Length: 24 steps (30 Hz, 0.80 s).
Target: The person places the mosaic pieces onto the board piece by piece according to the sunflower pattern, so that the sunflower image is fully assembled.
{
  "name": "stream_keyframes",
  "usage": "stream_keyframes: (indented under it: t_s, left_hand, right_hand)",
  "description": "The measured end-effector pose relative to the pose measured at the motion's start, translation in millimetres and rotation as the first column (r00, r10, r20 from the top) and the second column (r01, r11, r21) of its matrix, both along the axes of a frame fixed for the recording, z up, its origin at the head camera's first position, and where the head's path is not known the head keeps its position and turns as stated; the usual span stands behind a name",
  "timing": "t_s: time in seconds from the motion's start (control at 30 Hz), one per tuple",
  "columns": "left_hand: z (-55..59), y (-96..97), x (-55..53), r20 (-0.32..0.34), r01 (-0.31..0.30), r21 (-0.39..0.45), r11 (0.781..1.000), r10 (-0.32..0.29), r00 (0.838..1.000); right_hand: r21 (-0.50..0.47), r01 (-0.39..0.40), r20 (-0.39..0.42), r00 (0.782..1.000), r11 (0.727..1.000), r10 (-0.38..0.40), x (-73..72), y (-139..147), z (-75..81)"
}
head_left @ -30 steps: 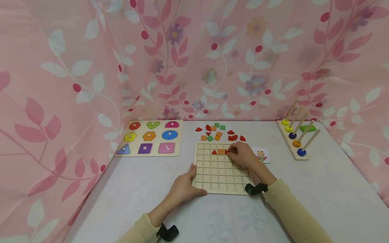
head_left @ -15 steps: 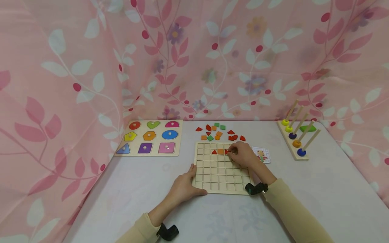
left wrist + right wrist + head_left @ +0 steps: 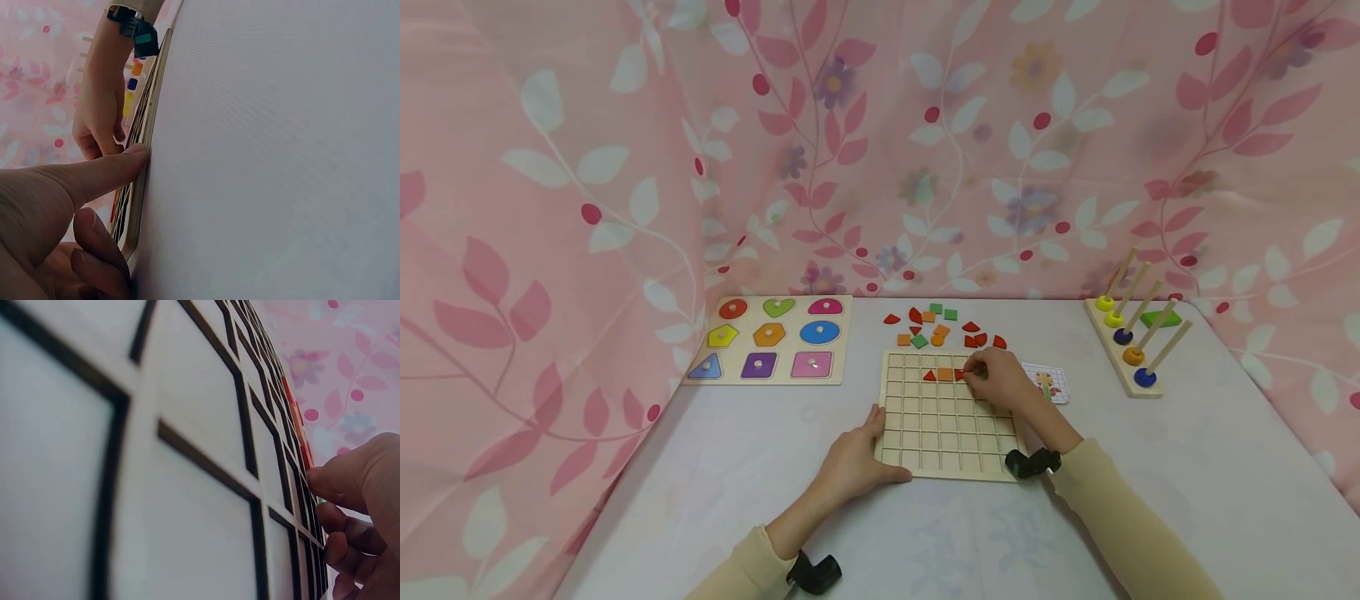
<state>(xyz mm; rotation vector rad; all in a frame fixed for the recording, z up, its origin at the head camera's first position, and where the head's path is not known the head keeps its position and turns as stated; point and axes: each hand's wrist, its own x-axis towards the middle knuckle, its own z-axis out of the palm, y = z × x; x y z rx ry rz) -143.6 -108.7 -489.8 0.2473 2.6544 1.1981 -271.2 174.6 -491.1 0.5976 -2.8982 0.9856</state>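
A wooden grid board point(image 3: 929, 433) lies flat on the white table. My left hand point(image 3: 853, 458) holds its near left corner, the thumb along the front edge and the fingers at the left side. In the left wrist view the thumb point(image 3: 106, 178) presses on the board's rim. Near the board's far side, my right hand point(image 3: 1000, 379) pinches a small red triangle point(image 3: 958, 375), partly covered by the fingertips. To its left in the same row sit an orange square point(image 3: 945, 374) and another red triangle point(image 3: 929, 376). The right wrist view shows the fingers point(image 3: 340, 478) right at the grid.
Loose red, orange and green pieces point(image 3: 940, 331) lie scattered behind the board. A pattern card point(image 3: 1054, 385) is partly behind my right hand. A knobbed shape puzzle point(image 3: 790, 354) lies at left; a peg stand point(image 3: 1116, 350) with coloured beads and a green block point(image 3: 1161, 318) are at right.
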Motion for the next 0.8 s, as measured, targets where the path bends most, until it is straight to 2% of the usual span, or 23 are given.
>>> stream_keyframes:
  t_s: [0.6,0.8]
  left_hand:
    - [0.0,0.1,-0.4,0.003,0.001,-0.004,1.0,-0.001,1.0]
    - [-1.2,-0.4,-1.0,0.004,0.005,0.003,1.0,-0.005,1.0]
  right_hand:
    - [-0.012,-0.013,0.004,1.0,1.0,0.013,-0.8,0.9,4.2]
    - [-0.013,0.025,-0.002,1.0,1.0,-0.025,-3.4,4.6,5.7]
